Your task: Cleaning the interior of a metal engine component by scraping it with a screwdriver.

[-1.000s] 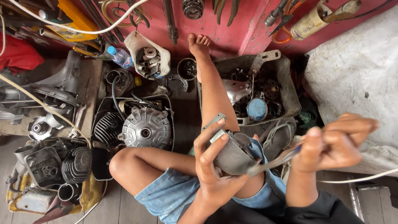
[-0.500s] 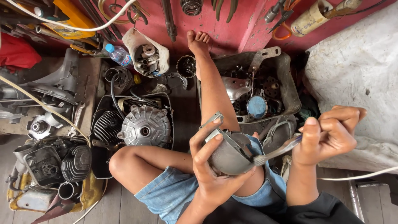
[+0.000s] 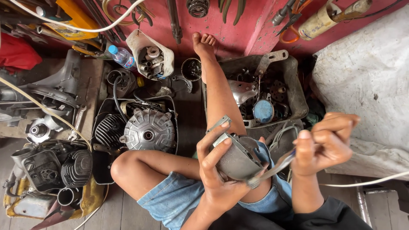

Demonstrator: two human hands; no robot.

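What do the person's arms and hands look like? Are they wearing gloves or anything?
No gloves. The left hand and right hand are both bare, with no rings, watch or bands showing. The forearms are bare too. A dark sleeve covers the right arm's upper part at the bottom edge. The person also wears blue denim shorts.

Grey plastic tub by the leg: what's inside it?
The grey tub holds a heap of dark metal parts, a round blue lid, a shiny curved plate and a flat bracket sticking over the rim. The outstretched leg hides its left edge; deeper layers are covered.
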